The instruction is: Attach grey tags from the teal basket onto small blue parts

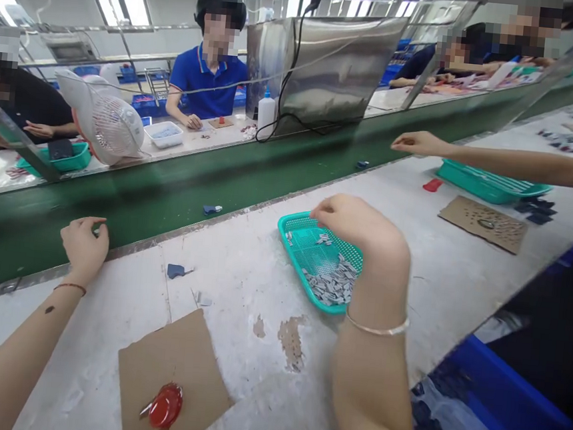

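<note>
My left hand [84,244] is at the near edge of the green conveyor belt [166,214], its fingers curled round something too small to make out. Over the far rim of a green basket [301,280] hangs my right hand [349,219], bent down at the wrist, fingertips hidden or blurred. Small grey pieces [333,283] lie in that basket. Between my arms, a dark blue piece [176,271] and a small pale piece [203,298] rest on the white table. Nearer to me, a red round container [166,405] stands on brown cardboard [178,359].
Another person's arm [516,165] reaches in from the right above a second green basket [494,186]. A blue piece [211,210] lies on the belt. Across it sit a person in blue [208,81] and a white fan [109,119]. A blue bin [512,389] is lower right.
</note>
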`<control>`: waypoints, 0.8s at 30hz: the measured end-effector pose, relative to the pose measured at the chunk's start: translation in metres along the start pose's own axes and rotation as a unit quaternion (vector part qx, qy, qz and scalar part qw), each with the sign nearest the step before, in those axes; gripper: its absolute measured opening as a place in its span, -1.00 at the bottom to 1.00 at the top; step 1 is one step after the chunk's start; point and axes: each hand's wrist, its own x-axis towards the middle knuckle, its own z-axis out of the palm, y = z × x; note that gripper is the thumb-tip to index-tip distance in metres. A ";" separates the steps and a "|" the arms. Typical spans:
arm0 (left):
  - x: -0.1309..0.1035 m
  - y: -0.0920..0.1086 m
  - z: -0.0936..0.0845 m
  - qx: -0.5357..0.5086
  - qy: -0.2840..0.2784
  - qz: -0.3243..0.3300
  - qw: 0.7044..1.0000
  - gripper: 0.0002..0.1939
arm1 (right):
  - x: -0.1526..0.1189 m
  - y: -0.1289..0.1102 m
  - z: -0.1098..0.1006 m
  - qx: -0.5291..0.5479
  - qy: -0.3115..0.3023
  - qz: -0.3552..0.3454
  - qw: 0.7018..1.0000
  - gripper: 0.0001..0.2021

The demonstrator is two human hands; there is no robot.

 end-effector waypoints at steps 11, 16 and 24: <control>0.006 0.108 0.058 -0.059 -0.166 0.166 0.970 -0.61 | 0.062 -0.004 0.064 -0.115 -0.149 0.084 0.979 -0.71; 0.005 0.124 0.069 -0.117 -0.217 0.138 0.959 -0.63 | 0.071 -0.004 0.076 -0.137 -0.123 0.075 0.980 -0.66; -0.007 0.123 0.050 -0.336 -0.201 -0.084 0.916 -0.78 | 0.066 -0.001 0.076 -0.132 -0.085 0.049 0.986 -0.67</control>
